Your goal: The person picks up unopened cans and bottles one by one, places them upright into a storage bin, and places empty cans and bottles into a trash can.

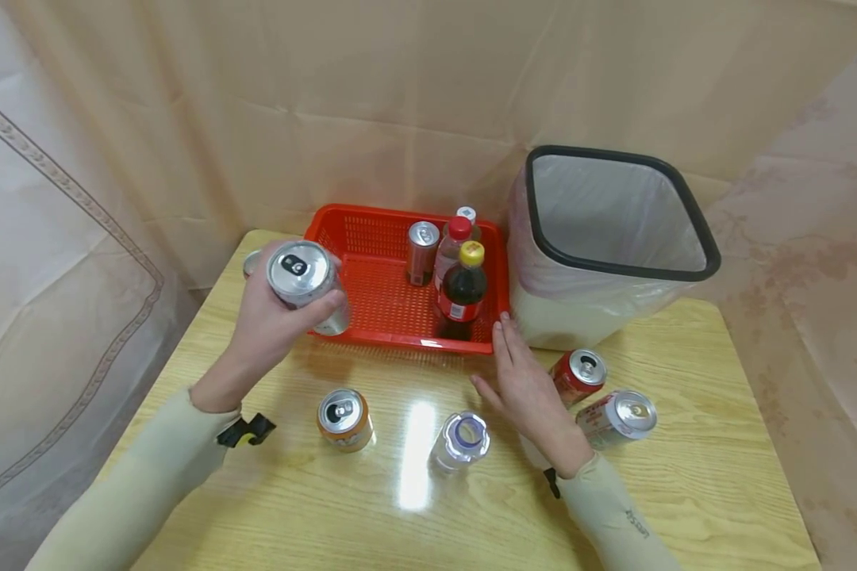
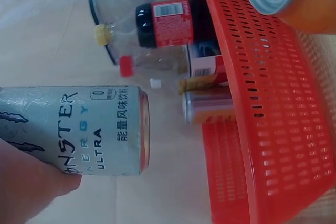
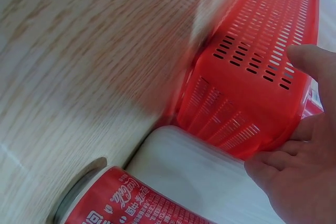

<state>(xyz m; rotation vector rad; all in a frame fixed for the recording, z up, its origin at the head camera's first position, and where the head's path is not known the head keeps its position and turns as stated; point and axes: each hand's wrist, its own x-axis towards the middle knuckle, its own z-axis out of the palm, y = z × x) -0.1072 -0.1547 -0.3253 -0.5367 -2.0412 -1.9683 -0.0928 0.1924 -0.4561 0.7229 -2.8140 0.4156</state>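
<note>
My left hand [image 1: 260, 321] grips a white Monster Energy Ultra can [image 2: 100, 124] and holds it up over the left front edge of a red plastic basket [image 1: 378, 297]. The can's top, with its tab, faces the head camera. My right hand [image 1: 532, 392] lies at the basket's right front corner with its fingers extended, and the fingertips touch the rim. Inside the basket, toward the right, stand a slim can [image 1: 422, 254], a cola bottle with a yellow cap [image 1: 464, 285], a red-capped bottle [image 1: 448, 254] and a white-capped bottle [image 1: 467, 214], partly hidden.
A lined waste bin [image 1: 564, 309] stands right of the basket. Nearer on the wooden table [image 1: 293, 507] are an orange can [image 1: 346, 424] and a clear bottle [image 1: 459, 444]. A red Coca-Cola can [image 1: 574, 377] and a pale can [image 1: 614, 420] stand beside my right hand.
</note>
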